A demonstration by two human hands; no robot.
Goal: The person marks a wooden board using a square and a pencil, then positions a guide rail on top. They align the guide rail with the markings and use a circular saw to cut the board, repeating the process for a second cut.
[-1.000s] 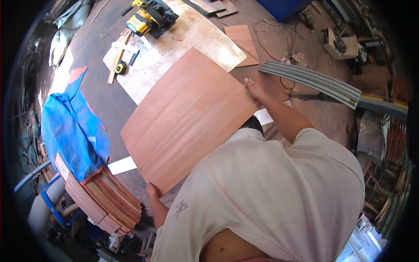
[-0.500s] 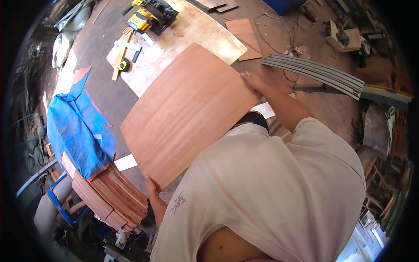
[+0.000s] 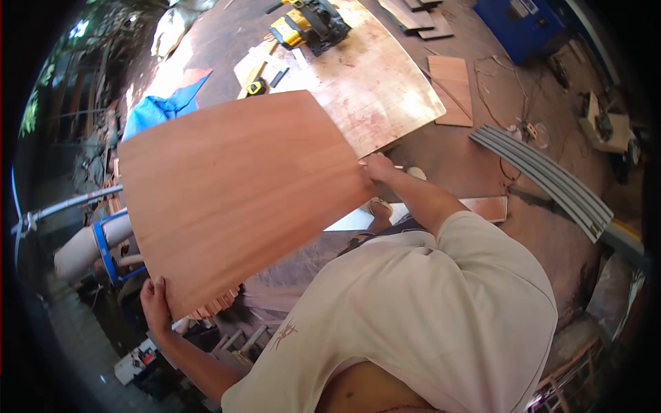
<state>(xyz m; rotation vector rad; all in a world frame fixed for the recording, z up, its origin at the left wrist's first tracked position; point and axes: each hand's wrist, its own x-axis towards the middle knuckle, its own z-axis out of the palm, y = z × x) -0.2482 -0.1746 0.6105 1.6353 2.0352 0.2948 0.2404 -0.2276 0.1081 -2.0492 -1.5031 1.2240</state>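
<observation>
A wide reddish-brown wooden panel (image 3: 241, 193) is held up in front of my body, tilted, its grain running along its length. My left hand (image 3: 156, 303) grips its lower left corner, with fingertips showing on the top face. At the right edge my right hand (image 3: 377, 167) is closed on the panel, its fingers partly hidden. Behind the panel lies a pale, stained board (image 3: 385, 89). A yellow and black power tool (image 3: 306, 26) rests on that board, and a yellow tape measure (image 3: 256, 86) lies near its left edge.
Blue cloth (image 3: 162, 112) shows past the panel's upper left edge. Stacked wood strips (image 3: 219, 303) are mostly hidden beneath the panel. A grooved grey rail (image 3: 544, 179) lies at right, near a small wooden piece (image 3: 451, 89) and cables. A blue box (image 3: 520, 27) stands at the upper right.
The panel and both hands have moved left, and the panel now covers much of the blue cloth and wood stack. The view has shifted, with the background further right. Both hands still hold the panel.
</observation>
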